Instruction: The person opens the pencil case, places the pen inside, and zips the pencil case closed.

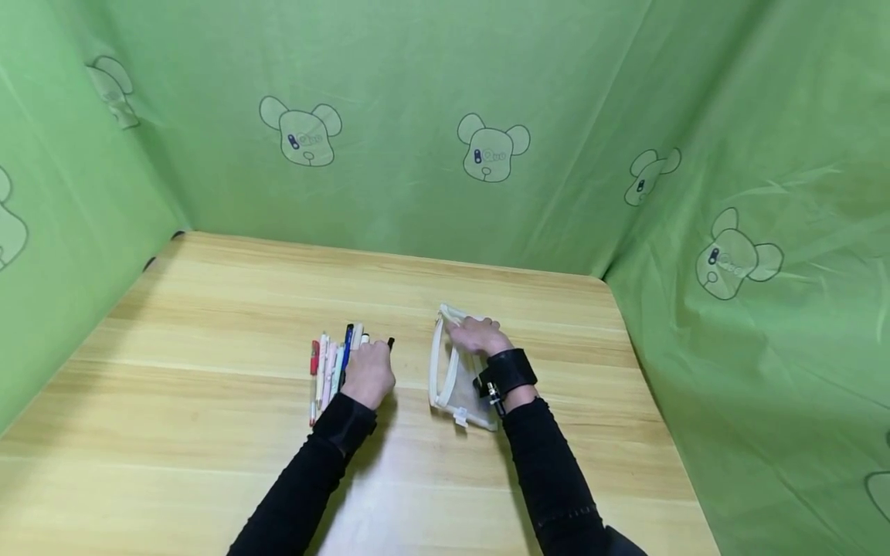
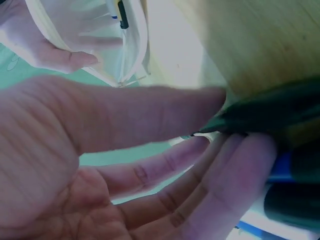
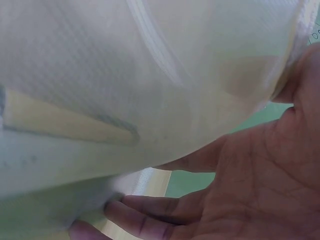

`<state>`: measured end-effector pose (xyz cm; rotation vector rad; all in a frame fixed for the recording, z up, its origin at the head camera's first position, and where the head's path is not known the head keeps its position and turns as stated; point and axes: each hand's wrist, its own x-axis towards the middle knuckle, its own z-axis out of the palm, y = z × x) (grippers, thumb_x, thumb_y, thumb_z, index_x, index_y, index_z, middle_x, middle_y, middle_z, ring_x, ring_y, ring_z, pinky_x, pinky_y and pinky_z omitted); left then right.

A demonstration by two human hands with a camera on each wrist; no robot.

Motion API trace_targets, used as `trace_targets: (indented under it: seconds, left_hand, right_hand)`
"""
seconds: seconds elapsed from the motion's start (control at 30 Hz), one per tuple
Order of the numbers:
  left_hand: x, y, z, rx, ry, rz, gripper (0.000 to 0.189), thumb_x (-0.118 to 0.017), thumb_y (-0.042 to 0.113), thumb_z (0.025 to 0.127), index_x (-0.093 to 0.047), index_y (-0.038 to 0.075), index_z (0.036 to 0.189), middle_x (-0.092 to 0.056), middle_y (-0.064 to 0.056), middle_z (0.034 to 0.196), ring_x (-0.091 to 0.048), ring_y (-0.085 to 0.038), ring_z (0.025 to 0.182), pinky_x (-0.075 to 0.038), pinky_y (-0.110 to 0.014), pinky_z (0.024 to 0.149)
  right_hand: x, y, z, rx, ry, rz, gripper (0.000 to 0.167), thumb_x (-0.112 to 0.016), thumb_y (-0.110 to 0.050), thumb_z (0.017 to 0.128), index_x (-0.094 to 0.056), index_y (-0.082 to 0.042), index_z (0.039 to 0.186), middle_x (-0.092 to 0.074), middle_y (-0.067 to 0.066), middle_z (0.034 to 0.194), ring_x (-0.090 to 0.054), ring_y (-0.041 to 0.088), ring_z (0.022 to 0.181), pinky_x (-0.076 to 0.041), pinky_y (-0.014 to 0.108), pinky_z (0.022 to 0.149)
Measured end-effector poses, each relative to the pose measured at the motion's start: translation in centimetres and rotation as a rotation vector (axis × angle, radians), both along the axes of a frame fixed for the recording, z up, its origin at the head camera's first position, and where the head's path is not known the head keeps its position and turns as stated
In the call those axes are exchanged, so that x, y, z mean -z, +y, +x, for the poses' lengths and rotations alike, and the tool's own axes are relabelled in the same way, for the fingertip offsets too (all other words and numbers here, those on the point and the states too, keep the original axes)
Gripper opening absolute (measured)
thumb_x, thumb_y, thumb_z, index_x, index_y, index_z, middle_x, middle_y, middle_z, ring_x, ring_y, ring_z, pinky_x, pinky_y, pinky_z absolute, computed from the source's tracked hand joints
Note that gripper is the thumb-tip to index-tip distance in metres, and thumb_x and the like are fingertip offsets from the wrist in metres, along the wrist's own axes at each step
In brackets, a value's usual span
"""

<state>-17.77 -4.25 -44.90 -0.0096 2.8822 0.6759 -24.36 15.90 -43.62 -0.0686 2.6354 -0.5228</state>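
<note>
My left hand (image 1: pixel 369 374) is over the right side of a row of pens and pinches a dark pen (image 2: pixel 270 107) between thumb and fingers. The pen's black end sticks out past the hand in the head view. Several pens lie side by side left of it, among them a red-capped pen (image 1: pixel 314 359) and a blue pen (image 1: pixel 347 344). My right hand (image 1: pixel 480 337) grips the far right side of a translucent zip pouch (image 1: pixel 445 371), whose white-edged mouth gapes toward the left. Inside the pouch, a black-and-yellow pen (image 2: pixel 123 15) shows in the left wrist view.
Both lie on a wooden table (image 1: pixel 208 309). Green cloth (image 1: pixel 403 193) printed with bear heads hangs along its back and both sides. A small white tag (image 1: pixel 461 417) hangs at the pouch's near end.
</note>
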Motion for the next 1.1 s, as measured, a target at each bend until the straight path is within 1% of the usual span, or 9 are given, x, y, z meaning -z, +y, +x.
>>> trace_targets:
  seconds: [0.1, 0.2, 0.3, 0.4, 0.5, 0.6, 0.73, 0.9, 1.1]
  left_hand:
    - [-0.05, 0.05, -0.1, -0.008, -0.012, 0.004, 0.013, -0.056, -0.014, 0.082, -0.059, 0.0, 0.08, -0.052, -0.012, 0.071, -0.045, -0.02, 0.06, -0.033, -0.026, 0.044]
    - [-0.04, 0.11, -0.08, -0.005, -0.008, 0.005, 0.014, -0.058, -0.012, 0.082, -0.061, -0.004, 0.092, -0.055, -0.013, 0.072, -0.048, -0.021, 0.059, -0.037, -0.026, 0.043]
    - [-0.03, 0.16, -0.06, 0.005, 0.004, 0.009, 0.031, -0.06, -0.012, 0.082, -0.06, -0.007, 0.112, -0.059, -0.017, 0.075, -0.053, -0.024, 0.059, -0.041, -0.027, 0.044]
    - [0.13, 0.22, -0.1, 0.026, 0.028, 0.016, 0.044, -0.062, -0.011, 0.081, -0.058, -0.007, 0.124, -0.063, -0.019, 0.078, -0.055, -0.024, 0.059, -0.043, -0.028, 0.045]
    - [0.26, 0.25, -0.13, 0.047, 0.051, 0.019, 0.034, -0.061, -0.012, 0.081, -0.065, -0.005, 0.114, -0.065, -0.018, 0.077, -0.054, -0.022, 0.06, -0.042, -0.029, 0.047]
    - [0.32, 0.26, -0.15, 0.05, 0.049, 0.023, 0.013, -0.06, -0.012, 0.082, -0.066, -0.002, 0.088, -0.063, -0.015, 0.073, -0.051, -0.021, 0.06, -0.04, -0.028, 0.047]
    - [0.41, 0.17, -0.13, 0.051, 0.052, 0.022, 0.026, -0.059, -0.012, 0.082, -0.053, 0.006, 0.066, -0.06, -0.014, 0.07, -0.049, -0.02, 0.059, -0.039, -0.027, 0.048]
    - [0.65, 0.02, 0.09, 0.052, 0.064, 0.031, 0.034, -0.059, -0.012, 0.082, -0.043, 0.011, 0.063, -0.059, -0.014, 0.069, -0.048, -0.02, 0.059, -0.038, -0.028, 0.051]
    - [0.75, -0.06, 0.31, 0.051, 0.019, 0.072, 0.02, -0.059, -0.013, 0.081, -0.055, 0.004, 0.072, -0.064, -0.018, 0.076, -0.05, -0.021, 0.06, -0.038, -0.029, 0.052]
  right_hand:
    - [0.02, 0.08, -0.07, 0.002, 0.002, 0.002, 0.072, -0.027, -0.05, 0.104, -0.049, 0.004, 0.146, -0.041, 0.031, 0.155, -0.025, 0.054, 0.149, -0.022, 0.065, 0.122]
    - [0.0, 0.13, -0.1, -0.002, 0.003, 0.002, 0.072, -0.027, -0.05, 0.104, -0.05, 0.005, 0.145, -0.042, 0.031, 0.155, -0.026, 0.054, 0.148, -0.022, 0.065, 0.122]
    - [-0.07, 0.12, -0.04, 0.005, 0.0, -0.004, 0.072, -0.027, -0.05, 0.104, -0.048, 0.005, 0.146, -0.041, 0.033, 0.154, -0.027, 0.055, 0.148, -0.024, 0.065, 0.121]
    - [-0.05, 0.2, 0.02, 0.024, -0.012, -0.01, 0.074, -0.028, -0.052, 0.104, -0.041, 0.004, 0.151, -0.035, 0.036, 0.156, -0.024, 0.056, 0.148, -0.026, 0.067, 0.12]
    - [0.04, 0.27, 0.04, 0.036, -0.017, -0.005, 0.075, -0.029, -0.053, 0.103, -0.037, 0.003, 0.153, -0.031, 0.038, 0.157, -0.023, 0.057, 0.148, -0.028, 0.068, 0.118]
    - [0.18, 0.22, -0.04, 0.028, -0.014, 0.003, 0.075, -0.028, -0.053, 0.103, -0.038, 0.003, 0.153, -0.032, 0.038, 0.156, -0.025, 0.056, 0.147, -0.029, 0.066, 0.118]
    - [0.3, 0.15, -0.09, 0.028, -0.015, 0.006, 0.075, -0.028, -0.053, 0.103, -0.039, 0.004, 0.152, -0.034, 0.038, 0.155, -0.028, 0.055, 0.145, -0.029, 0.065, 0.118]
    - [0.48, 0.03, 0.12, 0.019, -0.011, 0.008, 0.075, -0.028, -0.052, 0.104, -0.042, 0.006, 0.149, -0.037, 0.038, 0.153, -0.031, 0.054, 0.144, -0.027, 0.064, 0.119]
    - [0.66, -0.16, 0.43, 0.019, -0.005, 0.027, 0.074, -0.028, -0.051, 0.103, -0.043, 0.006, 0.148, -0.042, 0.036, 0.15, -0.037, 0.052, 0.139, -0.033, 0.061, 0.115]
